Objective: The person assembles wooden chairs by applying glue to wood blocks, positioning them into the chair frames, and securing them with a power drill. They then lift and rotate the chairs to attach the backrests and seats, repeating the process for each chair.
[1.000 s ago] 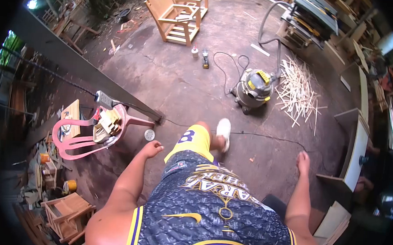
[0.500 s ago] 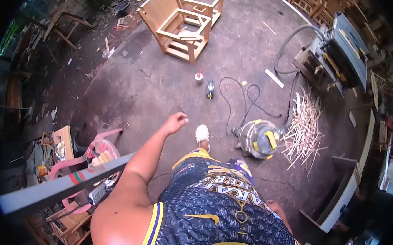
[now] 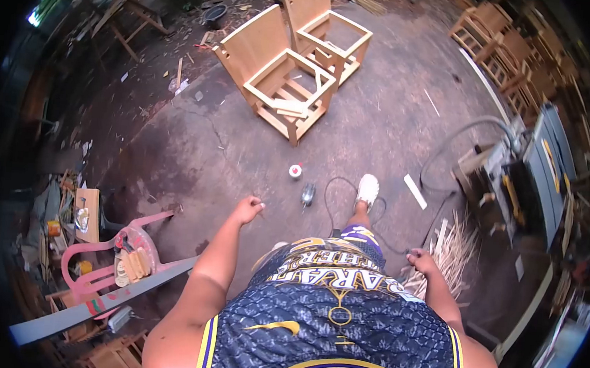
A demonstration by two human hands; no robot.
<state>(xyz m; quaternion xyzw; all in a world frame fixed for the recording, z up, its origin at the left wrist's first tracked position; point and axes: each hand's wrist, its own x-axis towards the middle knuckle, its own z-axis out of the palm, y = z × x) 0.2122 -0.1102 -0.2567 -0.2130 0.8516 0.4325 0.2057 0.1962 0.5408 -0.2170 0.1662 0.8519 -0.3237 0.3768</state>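
My left hand point(image 3: 247, 209) hangs over the floor on the left, its fingers loosely bent and a little apart, with nothing visible in it. In front of it are a white bottle with a red top point(image 3: 295, 172) and a small corded power tool point(image 3: 308, 194), neither touched. On the right, my right hand point(image 3: 423, 261) hangs beside a pile of thin wood strips point(image 3: 456, 253). Its fingers are half curled and slightly apart; no held thing shows. A dark cable point(image 3: 330, 186) loops over the floor and passes behind that hand in view. A white shoe point(image 3: 368, 188) is stepping forward.
Two wooden chair frames point(image 3: 284, 91) stand ahead. A table saw point(image 3: 549, 167) with a hose is at right. A pink plastic chair point(image 3: 150, 242) holding wood pieces is at left, behind a long grey bar point(image 3: 105, 305). A pale wood strip point(image 3: 415, 192) lies on the floor.
My view has shifted as I step forward, and the other foot is now ahead. My right hand has come into view. The yellow-and-grey shop vacuum is now hidden by my body.
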